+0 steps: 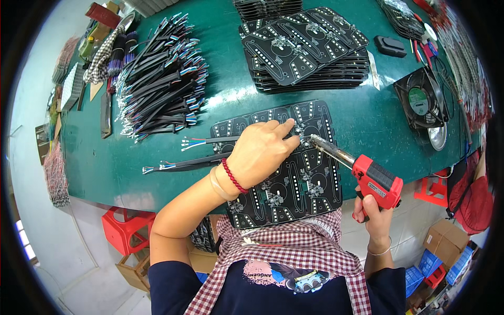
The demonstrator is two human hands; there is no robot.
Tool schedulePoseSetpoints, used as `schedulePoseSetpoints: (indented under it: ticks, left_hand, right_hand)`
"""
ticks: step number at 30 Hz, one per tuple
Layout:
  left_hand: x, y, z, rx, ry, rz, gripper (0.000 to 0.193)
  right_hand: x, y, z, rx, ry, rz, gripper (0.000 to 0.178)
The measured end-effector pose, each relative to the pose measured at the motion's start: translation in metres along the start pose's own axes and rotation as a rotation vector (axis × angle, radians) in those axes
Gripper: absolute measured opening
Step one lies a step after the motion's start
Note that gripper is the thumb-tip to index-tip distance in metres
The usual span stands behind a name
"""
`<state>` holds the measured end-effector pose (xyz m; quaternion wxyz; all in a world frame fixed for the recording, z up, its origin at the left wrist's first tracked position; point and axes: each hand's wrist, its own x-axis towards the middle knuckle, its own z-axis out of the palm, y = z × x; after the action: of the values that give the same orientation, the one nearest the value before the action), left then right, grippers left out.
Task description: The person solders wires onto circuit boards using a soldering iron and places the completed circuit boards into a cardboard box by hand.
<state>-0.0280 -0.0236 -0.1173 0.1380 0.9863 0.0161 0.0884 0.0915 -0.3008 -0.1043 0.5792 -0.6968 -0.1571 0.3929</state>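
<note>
A black circuit board panel [328, 184] with white markings and rows of pads lies at the table's near edge, partly over my lap. My left hand [261, 149] rests on it, fingers closed at the end of a black-sleeved wire cable [215, 140]; the pinched end is mostly hidden. A second sleeved cable [191, 164] passes under my left wrist, its coloured wire ends pointing left. In my right hand [374, 215] is a red soldering gun [375, 181], gripped by its handle. Its metal tip meets the board area close beside my left fingertips.
Further back, circuit board panels [310, 44] are stacked on the green table [220, 79]. A large heap of sleeved cables [165, 79] lies at left. To the right stand a fan [420, 100] and a small black box [390, 46]. Red stools [126, 228] sit below the table.
</note>
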Motion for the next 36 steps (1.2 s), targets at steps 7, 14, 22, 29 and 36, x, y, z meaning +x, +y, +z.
schedulePoseSetpoints:
  ticks: [7,14,22,29,36]
  left_hand:
    - [0.000,-0.001,0.001,0.000,0.018,0.011,0.027]
    - [0.000,0.001,0.001,0.021,0.014,0.007,0.026]
    - [-0.001,0.003,0.002,0.032,0.027,0.002,0.027]
    - [-0.001,0.004,0.002,0.034,0.017,0.003,0.028]
    - [-0.003,0.004,0.004,0.040,0.023,-0.003,0.029]
  right_hand:
    - [0.001,0.003,-0.003,-0.010,-0.032,0.001,0.030]
    - [0.001,-0.003,-0.001,-0.008,0.001,0.027,0.028]
    - [0.007,-0.015,-0.014,-0.050,-0.018,0.008,0.038]
    - [0.018,-0.028,-0.014,-0.042,-0.057,0.045,0.039]
    - [0.028,-0.031,-0.016,0.044,-0.097,0.053,0.022]
